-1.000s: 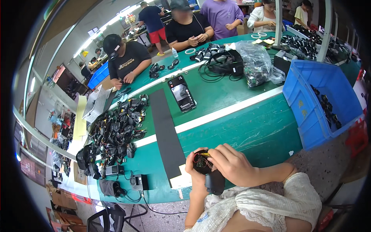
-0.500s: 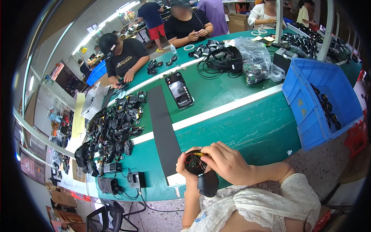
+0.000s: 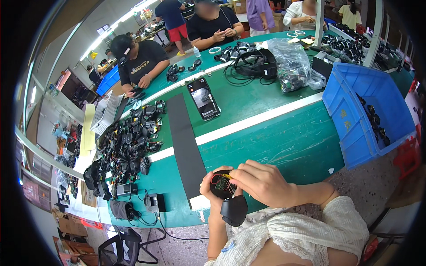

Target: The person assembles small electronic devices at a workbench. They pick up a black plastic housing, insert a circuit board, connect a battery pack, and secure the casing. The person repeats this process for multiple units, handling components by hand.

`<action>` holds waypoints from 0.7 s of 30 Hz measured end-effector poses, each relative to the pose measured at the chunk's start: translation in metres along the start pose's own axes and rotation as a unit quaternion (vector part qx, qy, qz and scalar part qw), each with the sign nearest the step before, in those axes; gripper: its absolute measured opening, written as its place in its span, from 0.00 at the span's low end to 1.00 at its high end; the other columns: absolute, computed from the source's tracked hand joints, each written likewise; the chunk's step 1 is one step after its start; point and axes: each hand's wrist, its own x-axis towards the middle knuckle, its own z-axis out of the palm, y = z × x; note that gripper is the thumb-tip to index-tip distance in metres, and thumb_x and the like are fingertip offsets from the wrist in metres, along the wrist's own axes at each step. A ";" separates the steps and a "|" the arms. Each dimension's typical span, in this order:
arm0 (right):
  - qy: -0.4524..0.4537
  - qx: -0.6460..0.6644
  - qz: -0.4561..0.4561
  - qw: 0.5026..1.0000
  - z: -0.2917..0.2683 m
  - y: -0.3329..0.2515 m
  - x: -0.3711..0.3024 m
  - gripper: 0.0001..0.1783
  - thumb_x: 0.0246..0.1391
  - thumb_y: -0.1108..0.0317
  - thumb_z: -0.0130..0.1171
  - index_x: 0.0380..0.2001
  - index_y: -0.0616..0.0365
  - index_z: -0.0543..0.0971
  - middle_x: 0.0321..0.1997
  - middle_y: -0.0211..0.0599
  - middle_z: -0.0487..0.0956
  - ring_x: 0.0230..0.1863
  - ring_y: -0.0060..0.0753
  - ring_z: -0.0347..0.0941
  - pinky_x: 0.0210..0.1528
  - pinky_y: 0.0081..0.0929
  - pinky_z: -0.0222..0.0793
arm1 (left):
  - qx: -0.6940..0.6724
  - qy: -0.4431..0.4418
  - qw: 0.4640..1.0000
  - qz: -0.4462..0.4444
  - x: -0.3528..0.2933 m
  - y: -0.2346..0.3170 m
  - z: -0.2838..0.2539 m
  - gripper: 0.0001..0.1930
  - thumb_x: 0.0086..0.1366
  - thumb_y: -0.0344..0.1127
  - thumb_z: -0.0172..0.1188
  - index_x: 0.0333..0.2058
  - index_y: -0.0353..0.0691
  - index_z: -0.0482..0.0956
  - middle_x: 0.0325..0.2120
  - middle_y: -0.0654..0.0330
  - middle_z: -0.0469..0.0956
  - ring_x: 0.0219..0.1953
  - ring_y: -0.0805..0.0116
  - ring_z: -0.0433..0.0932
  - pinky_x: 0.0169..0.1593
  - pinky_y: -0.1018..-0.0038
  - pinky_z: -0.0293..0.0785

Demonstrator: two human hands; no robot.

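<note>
Near the front edge of the table, my left hand (image 3: 207,187) is wrapped round an opened black device housing (image 3: 234,211). Its round cavity faces up and shows a green circuit board (image 3: 220,189) with thin red wires. My right hand (image 3: 262,182) pinches a small yellow part (image 3: 226,176) at the cavity's upper rim, where the wires run. The housing's rounded lower section hangs below my fingers, tilted. Parts of the housing are hidden behind both hands.
A heap of black device parts (image 3: 128,144) covers the table's left side, beside a dark mat strip (image 3: 184,153). Farther back lie a phone (image 3: 203,99) and a clear bag of boards (image 3: 290,66). A blue bin (image 3: 350,128) stands right. Co-workers sit across the table.
Both hands keep their hold on the housing and the yellow part, with only slight shifts. The view has moved a little. Across the table, a person in purple has changed position.
</note>
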 end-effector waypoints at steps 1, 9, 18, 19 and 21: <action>-0.002 0.002 0.001 1.000 -0.001 0.000 0.000 0.09 0.44 0.70 0.59 0.29 0.61 0.72 0.27 0.33 0.71 0.29 0.30 0.70 0.26 0.25 0.70 | -0.003 0.002 1.000 0.004 0.001 0.001 0.001 0.39 0.49 0.22 0.62 0.54 0.45 0.46 0.41 0.45 0.69 0.40 0.61 0.73 0.42 0.69 0.71; 0.043 -0.011 0.064 0.997 0.004 0.007 0.005 0.08 0.45 0.72 0.58 0.30 0.60 0.72 0.27 0.35 0.71 0.29 0.35 0.71 0.26 0.27 0.69 | -0.053 0.025 0.996 -0.071 0.000 0.000 0.015 0.39 0.52 0.21 0.61 0.57 0.47 0.46 0.46 0.46 0.64 0.42 0.61 0.71 0.43 0.70 0.71; 0.007 0.001 0.134 0.991 0.033 0.009 -0.018 0.07 0.46 0.75 0.55 0.30 0.62 0.71 0.27 0.42 0.73 0.28 0.44 0.72 0.27 0.35 0.66 | 0.017 -0.025 0.989 -0.148 -0.030 -0.005 0.005 0.37 0.55 0.26 0.58 0.57 0.36 0.43 0.45 0.43 0.66 0.40 0.53 0.74 0.41 0.67 0.72; 0.000 -0.007 0.147 0.989 0.035 0.010 -0.021 0.07 0.47 0.75 0.55 0.30 0.62 0.70 0.27 0.42 0.72 0.27 0.44 0.71 0.27 0.35 0.66 | 0.023 -0.025 0.983 -0.182 -0.031 -0.004 0.005 0.36 0.56 0.28 0.57 0.57 0.36 0.43 0.44 0.42 0.67 0.40 0.51 0.75 0.40 0.66 0.73; -0.006 -0.058 0.118 0.991 0.047 0.014 -0.024 0.06 0.48 0.74 0.54 0.30 0.61 0.69 0.26 0.42 0.71 0.27 0.45 0.70 0.28 0.36 0.65 | 0.058 -0.002 0.982 -0.181 -0.036 -0.014 0.008 0.34 0.58 0.32 0.56 0.57 0.36 0.45 0.40 0.40 0.70 0.38 0.43 0.75 0.37 0.63 0.74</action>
